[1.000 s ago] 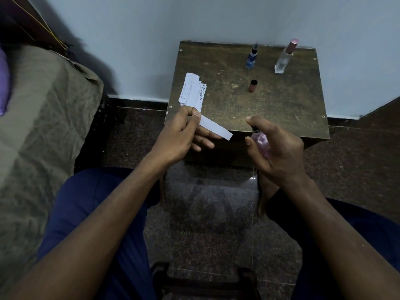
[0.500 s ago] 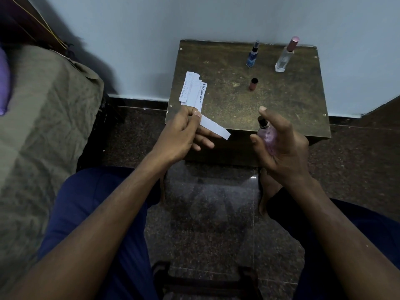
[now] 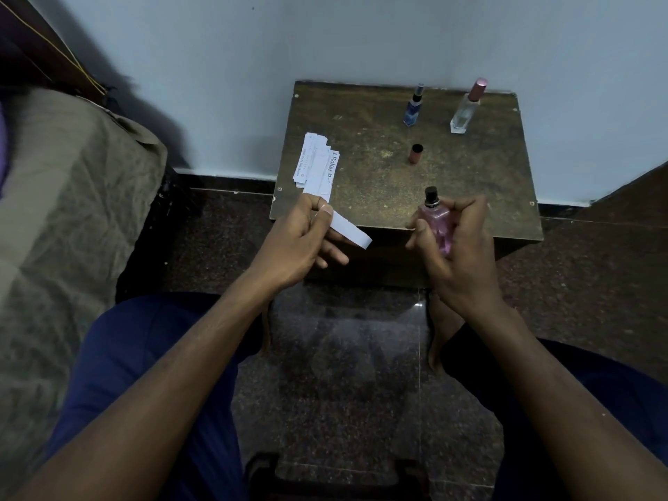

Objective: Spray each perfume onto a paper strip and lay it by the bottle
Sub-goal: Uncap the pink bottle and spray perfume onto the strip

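Observation:
My left hand point(image 3: 296, 244) pinches a white paper strip point(image 3: 349, 231) between thumb and fingers, just off the table's front left corner. My right hand point(image 3: 457, 247) grips a pink perfume bottle point(image 3: 437, 226) with a black spray nozzle, upright over the table's front edge, its top uncovered. The strip's free end points toward the bottle, a short gap apart. A blue bottle point(image 3: 412, 110) and a clear bottle with a pink cap point(image 3: 466, 110) stand at the back of the brown table point(image 3: 379, 182). A loose reddish cap point(image 3: 415, 154) stands mid-table.
A pile of white paper strips point(image 3: 318, 168) lies at the table's left edge. A bed with an olive cover point(image 3: 65, 218) fills the left side. The wall runs right behind the table. My knees in blue shorts flank the dark stone floor point(image 3: 343, 356).
My right hand has raised the pink bottle and turned it upright; the forefinger has come off the nozzle. The left hand with the strip has stayed in place.

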{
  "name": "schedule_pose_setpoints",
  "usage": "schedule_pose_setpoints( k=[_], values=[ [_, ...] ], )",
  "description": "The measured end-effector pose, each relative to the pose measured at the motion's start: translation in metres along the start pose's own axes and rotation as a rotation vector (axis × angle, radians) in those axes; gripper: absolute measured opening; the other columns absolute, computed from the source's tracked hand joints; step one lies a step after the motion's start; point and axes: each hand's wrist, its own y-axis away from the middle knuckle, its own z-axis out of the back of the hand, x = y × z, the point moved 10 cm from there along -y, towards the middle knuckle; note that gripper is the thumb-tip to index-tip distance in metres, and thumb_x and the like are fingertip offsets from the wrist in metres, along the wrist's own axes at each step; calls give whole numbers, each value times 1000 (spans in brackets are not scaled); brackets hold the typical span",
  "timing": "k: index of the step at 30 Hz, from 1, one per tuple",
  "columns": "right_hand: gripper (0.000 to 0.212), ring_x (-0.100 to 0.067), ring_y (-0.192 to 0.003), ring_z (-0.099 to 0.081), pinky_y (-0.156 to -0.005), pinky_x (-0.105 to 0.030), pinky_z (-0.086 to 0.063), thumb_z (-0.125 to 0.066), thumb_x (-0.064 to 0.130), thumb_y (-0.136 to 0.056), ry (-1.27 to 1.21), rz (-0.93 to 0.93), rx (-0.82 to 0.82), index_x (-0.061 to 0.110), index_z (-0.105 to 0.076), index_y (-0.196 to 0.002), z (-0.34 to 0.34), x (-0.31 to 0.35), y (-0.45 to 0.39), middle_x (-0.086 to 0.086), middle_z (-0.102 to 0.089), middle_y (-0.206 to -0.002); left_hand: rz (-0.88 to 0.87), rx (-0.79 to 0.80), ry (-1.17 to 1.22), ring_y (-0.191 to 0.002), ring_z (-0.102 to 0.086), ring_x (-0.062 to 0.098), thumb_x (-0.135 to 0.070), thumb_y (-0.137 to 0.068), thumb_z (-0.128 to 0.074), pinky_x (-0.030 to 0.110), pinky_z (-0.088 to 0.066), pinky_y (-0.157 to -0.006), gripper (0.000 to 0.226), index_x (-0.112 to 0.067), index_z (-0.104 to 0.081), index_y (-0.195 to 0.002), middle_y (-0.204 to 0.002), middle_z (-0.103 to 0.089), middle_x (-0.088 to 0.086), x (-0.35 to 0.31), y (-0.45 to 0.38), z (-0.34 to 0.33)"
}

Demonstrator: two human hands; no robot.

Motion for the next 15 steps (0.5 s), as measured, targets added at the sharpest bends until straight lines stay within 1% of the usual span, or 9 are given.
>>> schedule_pose_setpoints(
  k=[1,2,3,4,6,9,12,15],
  values=[
    [28,-10,-88,-74,-72,-37,-60,-62,23,-107,12,0,-3,12,-43,-123,-1,2,-3,-4,-73,-106,-6,8,-19,-75,-81,26,-36,-116,-42,23,-55,-55,16,-23,-49,-110,-99,-81,2,0,-2,-1],
    [29,-3,-95,-69,-75,-26,-57,-64,22,-106,45,7,-12,10,-46,-125,0,4,-6,-3,-69,-112,-14,18,-39,-75,-81,25,-35,-116,-42,23,-54,-55,14,-26,-48,-108,-98,-81,1,0,-4,-2],
    [29,3,-101,-62,-79,-15,-50,-66,20,-105,88,24,-26,8,-50,-126,0,6,-9,0,-63,-117,-25,27,-61,-75,-81,25,-35,-115,-43,24,-54,-55,13,-27,-48,-107,-97,-80,-1,-1,-7,-3],
    [28,7,-105,-55,-82,-9,-43,-68,18,-104,128,38,-38,8,-53,-126,1,8,-13,1,-58,-119,-32,35,-83,-75,-81,24,-34,-115,-43,25,-55,-56,13,-27,-48,-106,-95,-80,-4,-2,-11,-4],
    [24,6,-107,-52,-84,-8,-38,-69,16,-103,170,41,-54,8,-60,-124,1,8,-19,1,-56,-119,-31,49,-117,-74,-81,22,-34,-115,-45,27,-56,-57,13,-25,-49,-106,-93,-79,-4,-3,-16,-7],
    [22,0,-104,-59,-83,-17,-47,-71,22,-103,153,24,-73,13,-66,-123,1,8,-28,3,-63,-114,-34,69,-156,-72,-81,20,-33,-115,-45,31,-56,-58,14,-21,-49,-108,-98,-78,2,-2,-21,-11],
    [28,4,-106,-66,-90,-15,-53,-74,24,-101,82,-37,-96,25,-67,-128,0,3,-38,13,-69,-116,-46,79,-205,-71,-80,17,-33,-115,-45,33,-57,-57,15,-18,-49,-111,-98,-77,4,1,-23,-14],
    [33,1,-105,-71,-91,-19,-56,-77,24,-99,24,-112,-128,27,-67,-131,-2,-4,-47,16,-74,-116,-45,101,-252,-73,-80,15,-32,-115,-45,37,-58,-60,15,-18,-49,-111,-100,-79,4,5,-27,-16]
  ],
)
